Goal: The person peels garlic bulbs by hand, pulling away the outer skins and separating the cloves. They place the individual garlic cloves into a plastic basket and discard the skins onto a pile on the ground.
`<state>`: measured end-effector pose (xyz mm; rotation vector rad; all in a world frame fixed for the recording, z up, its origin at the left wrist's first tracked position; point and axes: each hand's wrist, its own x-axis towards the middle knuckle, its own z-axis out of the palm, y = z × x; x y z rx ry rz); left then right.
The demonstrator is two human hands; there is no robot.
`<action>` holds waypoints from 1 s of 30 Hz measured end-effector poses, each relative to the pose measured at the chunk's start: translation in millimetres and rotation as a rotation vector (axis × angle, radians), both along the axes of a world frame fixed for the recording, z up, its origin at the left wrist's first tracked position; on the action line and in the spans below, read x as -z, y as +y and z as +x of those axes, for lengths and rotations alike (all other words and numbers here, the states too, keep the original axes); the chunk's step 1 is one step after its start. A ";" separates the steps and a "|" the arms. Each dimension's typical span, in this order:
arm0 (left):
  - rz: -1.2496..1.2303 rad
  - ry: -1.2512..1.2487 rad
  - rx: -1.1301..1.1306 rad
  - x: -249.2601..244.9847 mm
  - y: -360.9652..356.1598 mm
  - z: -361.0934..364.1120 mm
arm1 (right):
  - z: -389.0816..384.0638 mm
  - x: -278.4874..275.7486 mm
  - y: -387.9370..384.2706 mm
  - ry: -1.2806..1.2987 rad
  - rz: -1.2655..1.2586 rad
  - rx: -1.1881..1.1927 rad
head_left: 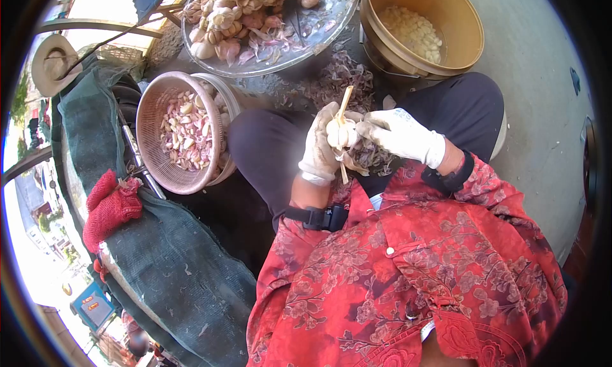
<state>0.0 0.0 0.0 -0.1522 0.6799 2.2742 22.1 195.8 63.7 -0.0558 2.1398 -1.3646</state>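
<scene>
Over my lap, my left hand point(320, 144), in a white work glove, is closed round a garlic bulb point(342, 134). A dry stalk point(346, 100) sticks up from the bulb, and its lower end shows beneath it. My right hand point(403, 135), also gloved, reaches in from the other side with thumb and fingers pinched against the bulb; its fingertips are partly hidden. Loose papery garlic skins point(370, 155) hang and lie just below the hands. More skins point(344, 80) are heaped on the ground between my knees.
A round metal tray point(287, 64) of garlic bulbs stands ahead. Left of my knee, a pink basket point(145, 128) holds separated cloves. A tan bucket point(472, 39) with peeled cloves in liquid stands at the upper right. Dark green netting point(185, 259) and a red knitted item point(115, 208) lie at left.
</scene>
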 end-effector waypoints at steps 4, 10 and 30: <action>-0.333 -0.045 -0.038 -13.5 6.6 7.3 | 9.2 3.8 1.3 0.019 -0.090 0.009; -0.507 0.276 -0.034 -13.3 6.0 9.5 | 17.5 29.2 -2.6 -0.254 -0.306 0.124; -0.418 -0.098 -0.201 -23.2 22.1 -2.3 | 3.6 -11.3 -22.5 0.162 0.157 -0.165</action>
